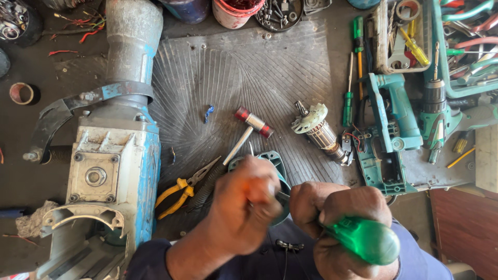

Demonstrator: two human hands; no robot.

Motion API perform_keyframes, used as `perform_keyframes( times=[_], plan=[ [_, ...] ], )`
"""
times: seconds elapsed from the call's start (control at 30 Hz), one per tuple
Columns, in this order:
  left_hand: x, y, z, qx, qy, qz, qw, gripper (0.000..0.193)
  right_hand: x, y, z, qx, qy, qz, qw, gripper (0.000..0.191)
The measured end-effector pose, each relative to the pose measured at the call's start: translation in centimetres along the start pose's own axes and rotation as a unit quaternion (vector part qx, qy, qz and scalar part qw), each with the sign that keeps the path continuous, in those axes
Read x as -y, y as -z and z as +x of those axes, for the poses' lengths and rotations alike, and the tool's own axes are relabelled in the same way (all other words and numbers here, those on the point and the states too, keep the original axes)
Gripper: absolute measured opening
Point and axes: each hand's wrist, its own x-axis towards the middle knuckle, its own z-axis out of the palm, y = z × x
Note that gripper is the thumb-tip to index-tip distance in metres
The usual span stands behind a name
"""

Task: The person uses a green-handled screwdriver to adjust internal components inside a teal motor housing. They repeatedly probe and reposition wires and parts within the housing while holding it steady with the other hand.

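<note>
Head view showed a large grey-and-blue demolition hammer body [111, 150] lying at the left of the ribbed grey rubber mat [249, 67] covering the surface. Yellow-handled pliers [181, 193] and a small red-headed metal hammer [252, 124] lay just beside the hands, within reach. The left hand [244, 207] had its fingers closed over a teal plastic tool housing [275, 161], steadying it. The right hand [337, 207] gripped a translucent green screwdriver handle [365, 239], its shaft pointing into the housing between both hands. A copper-wound motor armature [319, 129] lay apart, to the right.

even daylight, soft shadows; hands motion-blurred; wide-angle bending at edges; bench sharp.
</note>
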Motion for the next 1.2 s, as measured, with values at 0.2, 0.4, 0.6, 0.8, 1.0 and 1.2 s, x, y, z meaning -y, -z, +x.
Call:
perform_keyframes(
  times=[0.2,0.4,0.6,0.8,1.0,1.2],
  plan=[
    [0.8,0.0,0.3,-0.031,-0.068,-0.11,0.991,0.044,0.6,-1.0,0.8,-0.017,-0.016,0.035,0.999,0.046],
    [0.6,-0.1,-0.4,-0.059,-0.074,-0.079,0.992,0.047,1.1,-1.0,0.4,-0.029,-0.051,0.026,0.998,0.027],
    [0.8,-0.3,-0.1,-0.065,-0.016,-0.05,0.997,0.047,0.6,-0.6,-0.1,-0.036,-0.028,0.061,0.997,0.023],
    [1.7,-0.3,-0.3,-0.062,-0.059,-0.128,0.988,0.045,0.9,0.2,0.0,0.006,-0.037,0.009,0.999,0.042],
    [2.1,-0.5,-0.1,-0.081,-0.088,-0.117,0.986,0.039,0.4,0.2,-0.2,-0.004,-0.038,0.013,0.999,0.055],
    [2.0,-0.2,-0.2,-0.045,-0.09,-0.11,0.989,0.042,0.6,1.1,-0.3,0.025,-0.069,0.064,0.995,0.038]
  ],
)
